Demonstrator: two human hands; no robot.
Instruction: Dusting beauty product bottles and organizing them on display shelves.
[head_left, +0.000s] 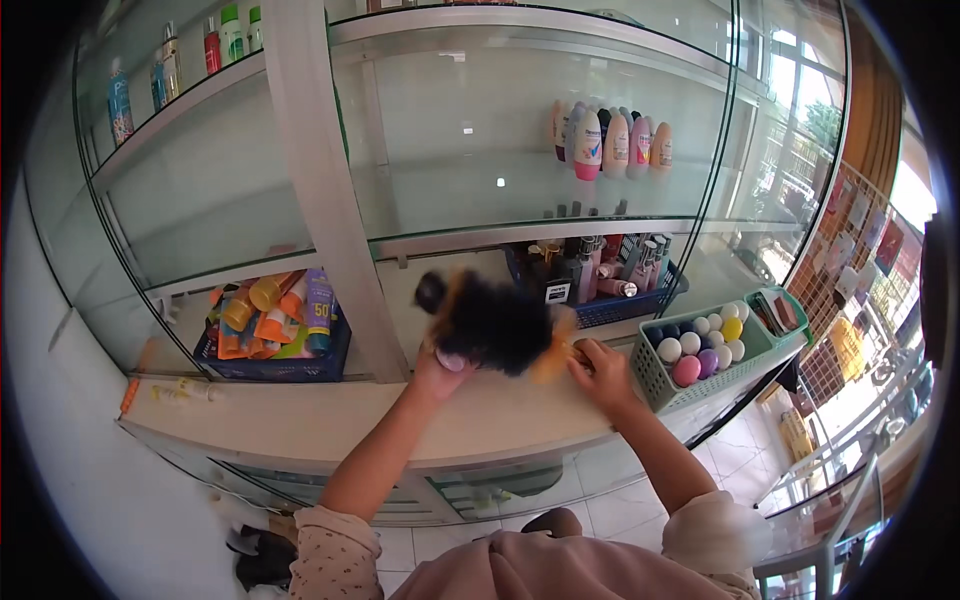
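A fluffy black and orange-yellow duster (491, 322) hangs blurred above the white counter ledge (517, 416). My right hand (604, 375) grips it at its yellow end. At its other side, my left hand (444, 375) holds a small item with a pale pink end (451, 361); the duster covers most of that item, so its kind cannot be told. The two touch or overlap in the view. Behind them, a blue plastic basket (630, 306) of cosmetic bottles stands on the lowest level of the glass display cabinet (315, 187).
Right of my right hand, a green basket (652, 375) holds several coloured balls or round caps. Sunscreen tubes fill another blue basket (277, 369) at left. Roll-on deodorants (589, 146) stand on a glass shelf. Two small bottles (184, 391) lie on the ledge's left end.
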